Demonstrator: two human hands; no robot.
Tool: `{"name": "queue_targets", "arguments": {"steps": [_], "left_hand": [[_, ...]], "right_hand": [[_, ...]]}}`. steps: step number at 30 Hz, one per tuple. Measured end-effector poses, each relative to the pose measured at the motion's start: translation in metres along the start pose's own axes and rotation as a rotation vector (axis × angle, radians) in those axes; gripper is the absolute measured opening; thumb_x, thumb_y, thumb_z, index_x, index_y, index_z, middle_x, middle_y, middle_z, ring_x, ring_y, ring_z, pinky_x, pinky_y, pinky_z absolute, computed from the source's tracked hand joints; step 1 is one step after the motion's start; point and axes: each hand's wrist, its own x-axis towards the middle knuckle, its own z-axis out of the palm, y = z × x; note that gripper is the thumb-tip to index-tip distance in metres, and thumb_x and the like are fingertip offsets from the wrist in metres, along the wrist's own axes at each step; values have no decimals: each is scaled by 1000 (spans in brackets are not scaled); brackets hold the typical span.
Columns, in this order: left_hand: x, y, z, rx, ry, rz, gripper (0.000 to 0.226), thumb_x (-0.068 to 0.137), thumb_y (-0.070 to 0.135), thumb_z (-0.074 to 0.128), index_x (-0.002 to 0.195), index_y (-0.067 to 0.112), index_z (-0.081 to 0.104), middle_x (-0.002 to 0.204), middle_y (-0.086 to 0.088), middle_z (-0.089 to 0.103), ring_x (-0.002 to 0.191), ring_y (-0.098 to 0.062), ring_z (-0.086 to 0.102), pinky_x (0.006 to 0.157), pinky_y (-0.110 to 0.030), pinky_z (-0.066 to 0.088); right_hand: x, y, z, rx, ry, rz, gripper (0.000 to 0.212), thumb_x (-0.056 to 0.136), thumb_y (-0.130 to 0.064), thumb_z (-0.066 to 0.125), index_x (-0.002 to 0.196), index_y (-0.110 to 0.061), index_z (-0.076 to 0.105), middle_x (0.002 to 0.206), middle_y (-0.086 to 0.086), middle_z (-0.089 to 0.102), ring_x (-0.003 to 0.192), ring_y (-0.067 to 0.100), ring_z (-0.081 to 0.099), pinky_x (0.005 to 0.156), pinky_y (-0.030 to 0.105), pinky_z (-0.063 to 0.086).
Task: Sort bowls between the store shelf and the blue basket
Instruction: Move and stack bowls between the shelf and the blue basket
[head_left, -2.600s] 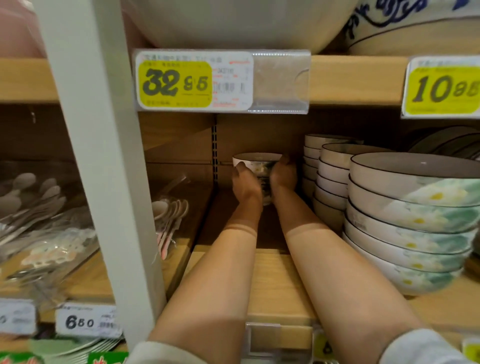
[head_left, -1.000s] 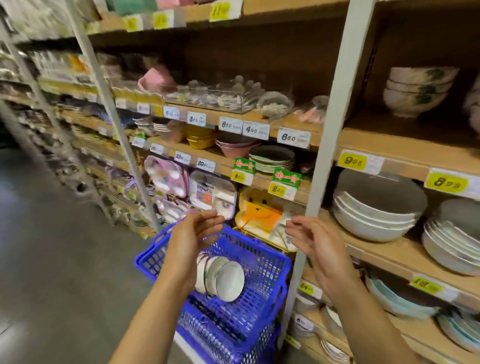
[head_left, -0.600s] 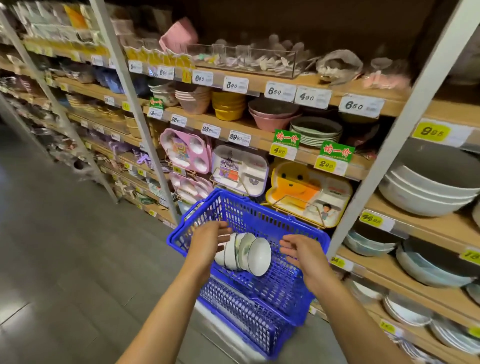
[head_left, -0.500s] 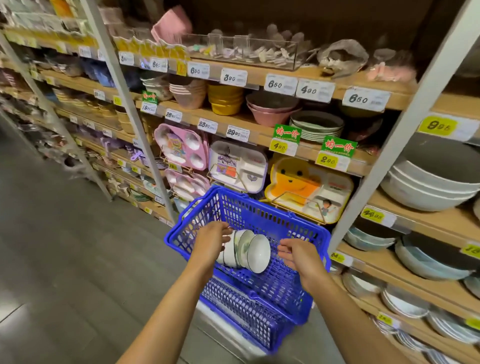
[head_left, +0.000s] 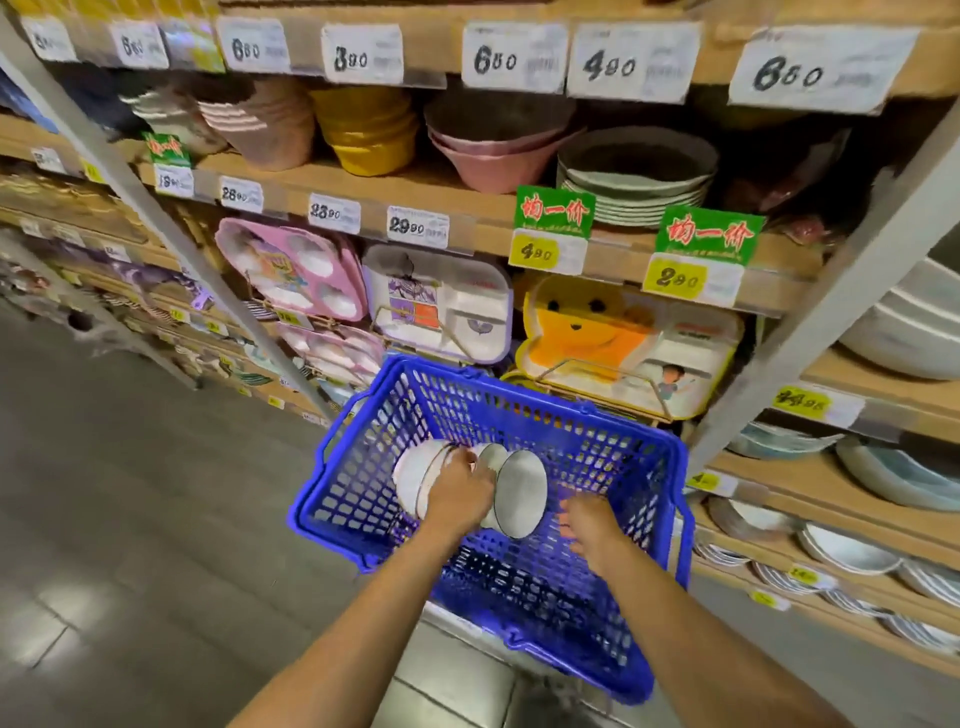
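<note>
The blue basket stands low in front of the store shelf. Several small white bowls lie on their sides in a row inside it. My left hand reaches down into the row, its fingers curled over the middle bowls between the left bowls and the rightmost bowl. Just right of that bowl, inside the basket, my right hand holds nothing, its fingers loosely spread.
The shelves hold stacked pink and yellow bowls, children's divider plates and large white bowls at the right. A white upright post stands beside the basket. Grey floor lies to the left.
Both hands left a bowl at the back of an upper shelf and came down to the basket. In the last half second my left hand moved onto the row of bowls and my right hand dropped inside.
</note>
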Motion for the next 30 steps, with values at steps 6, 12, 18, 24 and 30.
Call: {"name": "queue_targets", "arguments": {"steps": [6, 12, 18, 24, 30], "left_hand": [[71, -13, 46, 214, -141, 13, 54, 92, 22, 56, 141, 7, 37, 132, -17, 56, 115, -36, 56, 86, -34, 45], [134, -49, 101, 421, -215, -30, 73, 93, 26, 54, 151, 3, 15, 152, -22, 27, 137, -36, 33, 108, -36, 30], [161, -79, 125, 491, -143, -6, 76, 91, 7, 46, 155, 29, 11, 153, -24, 25, 142, -36, 28, 107, -43, 34], [167, -80, 119, 483, -153, 72, 72, 91, 4, 43, 152, 33, 18, 134, -23, 48, 110, -41, 59, 87, -44, 47], [145, -56, 97, 342, -166, 103, 74, 87, -3, 37, 149, 37, 26, 140, -18, 43, 108, -42, 58, 87, -42, 46]], "right_hand": [[67, 8, 10, -78, 89, 147, 31, 100, -7, 38, 70, -15, 38, 69, 6, 37, 58, 21, 34, 50, 30, 26], [133, 26, 41, -242, 96, 133, 25, 97, -9, 42, 74, -19, 44, 96, 14, 41, 66, 14, 37, 53, 26, 26], [176, 46, 57, -445, 59, 136, 38, 101, -22, 41, 132, -3, 54, 138, 19, 52, 111, 29, 54, 93, 35, 41], [189, 62, 66, -339, 146, 129, 30, 96, -16, 42, 117, -4, 60, 124, 21, 60, 107, 33, 58, 76, 35, 41], [169, 45, 53, -61, 280, 104, 45, 105, -31, 32, 126, 0, 57, 130, 24, 56, 113, 36, 56, 93, 44, 46]]}}
